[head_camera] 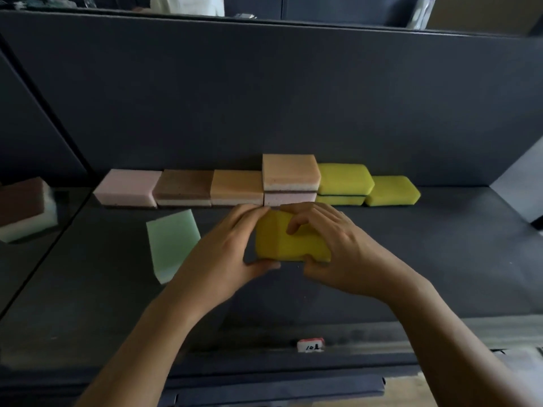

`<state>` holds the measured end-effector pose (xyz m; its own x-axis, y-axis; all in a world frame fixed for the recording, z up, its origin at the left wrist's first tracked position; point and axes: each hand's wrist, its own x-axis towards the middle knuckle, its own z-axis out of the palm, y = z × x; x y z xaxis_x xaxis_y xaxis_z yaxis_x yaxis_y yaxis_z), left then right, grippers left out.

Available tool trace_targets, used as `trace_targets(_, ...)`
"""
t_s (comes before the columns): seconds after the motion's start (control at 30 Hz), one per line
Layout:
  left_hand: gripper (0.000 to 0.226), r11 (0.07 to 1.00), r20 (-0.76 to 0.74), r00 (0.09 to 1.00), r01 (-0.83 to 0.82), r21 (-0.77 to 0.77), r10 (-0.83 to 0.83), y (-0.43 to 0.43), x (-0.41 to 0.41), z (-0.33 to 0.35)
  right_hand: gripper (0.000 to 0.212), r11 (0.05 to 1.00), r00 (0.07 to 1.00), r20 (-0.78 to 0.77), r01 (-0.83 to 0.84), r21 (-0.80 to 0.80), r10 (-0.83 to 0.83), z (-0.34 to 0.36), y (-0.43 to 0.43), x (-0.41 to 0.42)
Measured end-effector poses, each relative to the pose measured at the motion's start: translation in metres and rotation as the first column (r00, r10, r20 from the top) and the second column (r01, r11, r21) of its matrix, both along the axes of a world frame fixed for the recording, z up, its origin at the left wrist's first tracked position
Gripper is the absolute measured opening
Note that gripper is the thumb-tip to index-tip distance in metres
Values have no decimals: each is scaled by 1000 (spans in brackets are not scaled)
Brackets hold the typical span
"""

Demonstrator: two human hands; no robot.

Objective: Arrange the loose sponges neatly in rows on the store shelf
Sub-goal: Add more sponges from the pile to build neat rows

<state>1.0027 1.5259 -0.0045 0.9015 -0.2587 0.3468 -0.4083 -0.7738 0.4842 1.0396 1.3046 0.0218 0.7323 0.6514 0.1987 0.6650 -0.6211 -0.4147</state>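
Observation:
A yellow sponge point(289, 245) is held above the middle of the dark shelf point(411, 245). My left hand point(223, 254) grips its left end, thumb underneath. My right hand point(332, 245) grips its right end, fingers curled over the top. Behind, along the back wall, runs a row: a pink sponge point(127, 188), a brown sponge point(183, 188), an orange sponge point(236, 186), a peach sponge point(289, 171) stacked on another pink one point(289, 198), two stacked yellow sponges point(343, 180) and one more yellow sponge point(392, 190). A green sponge point(172, 242) lies loose and askew at the left.
The glossy left side wall point(35, 142) mirrors a brown-and-white sponge point(26, 208). A small white price tag point(310, 345) sits on the shelf's front edge. An upper shelf point(264, 24) carries white packages. A light panel point(523, 183) closes the right end.

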Motion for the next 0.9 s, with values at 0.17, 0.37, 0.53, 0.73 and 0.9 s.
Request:
trace_targets(0.17,78,1000,21,1000,-4,-22,4,-15,7,0,51,993,987,153,58,-102,-42,-2,-13,-1)
trace_targets(0.37,75,998,25,999,28,-51,-27,-28,16,-2,51,983,962,236,160,-89,-136,-8,-14,-3)
trace_targets(0.53,79,999,18,998,54,5,-54,-31,28,-8,50,968,950,236,231,-95,-204,-12,-17,0)
trace_targets(0.73,80,995,2,996,84,58,-85,-40,37,-10,51,955,948,200,274,-113,-249,-20,-27,4)
trace_targets(0.9,73,993,32,997,70,92,-74,-46,47,1,50,952,948,172,287,-109,-266,-22,-51,16)
